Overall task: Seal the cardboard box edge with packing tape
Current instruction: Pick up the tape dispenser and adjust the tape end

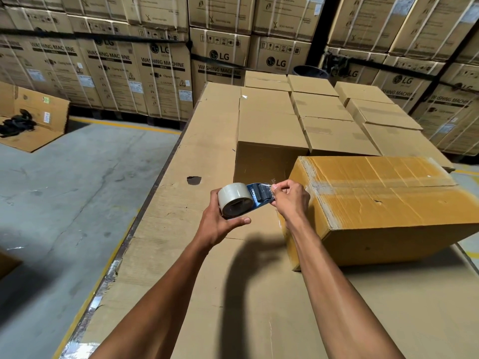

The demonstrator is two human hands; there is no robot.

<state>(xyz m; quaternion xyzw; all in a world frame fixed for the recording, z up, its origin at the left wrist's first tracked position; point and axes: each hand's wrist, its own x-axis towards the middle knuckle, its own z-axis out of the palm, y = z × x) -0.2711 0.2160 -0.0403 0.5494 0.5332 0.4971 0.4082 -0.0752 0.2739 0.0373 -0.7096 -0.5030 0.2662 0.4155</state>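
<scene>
A yellowish cardboard box (383,203) lies on a cardboard-covered work surface (197,255) at the right, with old clear tape along its top seam and left edge. My left hand (220,224) grips a blue tape dispenser (241,200) carrying a roll of clear packing tape, held just left of the box. My right hand (290,200) pinches the free end of the tape (272,186) at the dispenser's blade, close to the box's upper left corner.
Several closed plain cartons (321,117) stand in rows behind the box. Stacked washing machine cartons (155,71) wall off the back. Concrete floor (64,193) lies to the left, with an opened flat carton (33,117) holding black straps. The surface has a hole (194,180).
</scene>
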